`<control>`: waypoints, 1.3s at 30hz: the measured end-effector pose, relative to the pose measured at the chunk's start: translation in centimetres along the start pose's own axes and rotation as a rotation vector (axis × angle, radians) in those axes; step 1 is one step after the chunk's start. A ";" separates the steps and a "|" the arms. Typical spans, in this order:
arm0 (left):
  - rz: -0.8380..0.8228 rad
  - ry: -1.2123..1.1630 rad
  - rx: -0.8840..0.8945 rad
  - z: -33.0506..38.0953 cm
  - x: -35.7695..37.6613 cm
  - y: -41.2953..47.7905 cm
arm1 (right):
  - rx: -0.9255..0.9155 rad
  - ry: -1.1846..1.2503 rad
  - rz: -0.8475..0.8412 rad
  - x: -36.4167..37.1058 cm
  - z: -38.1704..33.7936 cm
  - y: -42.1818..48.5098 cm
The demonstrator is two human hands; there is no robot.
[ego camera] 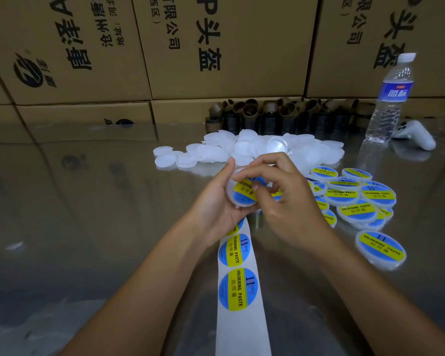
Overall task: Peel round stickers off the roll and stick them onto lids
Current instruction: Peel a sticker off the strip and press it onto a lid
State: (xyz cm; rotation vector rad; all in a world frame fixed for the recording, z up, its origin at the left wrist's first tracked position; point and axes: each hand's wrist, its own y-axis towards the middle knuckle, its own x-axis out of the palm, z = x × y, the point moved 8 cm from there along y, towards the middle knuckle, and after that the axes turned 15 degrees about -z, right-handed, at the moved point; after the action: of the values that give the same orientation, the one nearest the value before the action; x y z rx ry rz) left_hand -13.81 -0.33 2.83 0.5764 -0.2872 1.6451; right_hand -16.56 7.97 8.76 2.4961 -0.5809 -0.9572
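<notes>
One lid (232, 199) is in play, held up above the worktop (88, 227) between both hands. The left hand (216, 204) cups it from below and the side, with its fingers wrapped round the rim. A blue-and-yellow sticker (244, 192) already lies across the lid's face. The right hand (285, 201) closes on the lid from the other side: its index finger curls over the far rim and its thumb presses down on the sticker, so the step in hand looks like smoothing the label flat.

The backing strip (238, 330) comes out from under the left hand and runs almost straight back toward the person, its long axis in line with the gap between the forearms. The next full sticker (233, 250) sits on it just behind the left wrist, with another (238, 289) behind that. Both hands are close to it, and the right one, which holds less of the lid, seems the freer to reach back and peel.

The blank lids (242, 147) lie heaped beyond the hands, away from the person. The labelled lids (357, 199) spread out to the right, nearest the right hand, which is probably where this lid goes. Farther back stand cardboard cores (280, 116), a water bottle (391, 98) and stacked cartons (216, 73).
</notes>
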 end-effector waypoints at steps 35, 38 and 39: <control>-0.002 -0.081 -0.023 -0.5 0.5 0.1 | -0.042 -0.378 0.049 0.3 -0.1 -0.5; 0.015 -0.079 -0.032 -0.6 0.4 0.1 | -0.042 -0.496 0.078 0.2 -0.5 -0.6; 0.019 -0.079 -0.034 -0.6 0.4 0.1 | -0.044 -0.536 0.085 0.2 -0.6 -0.7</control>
State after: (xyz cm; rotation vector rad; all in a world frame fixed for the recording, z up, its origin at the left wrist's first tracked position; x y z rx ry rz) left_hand -14.07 0.27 2.53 0.6154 -0.3794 1.6345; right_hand -15.80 8.57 8.74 2.1468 -0.8055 -1.5965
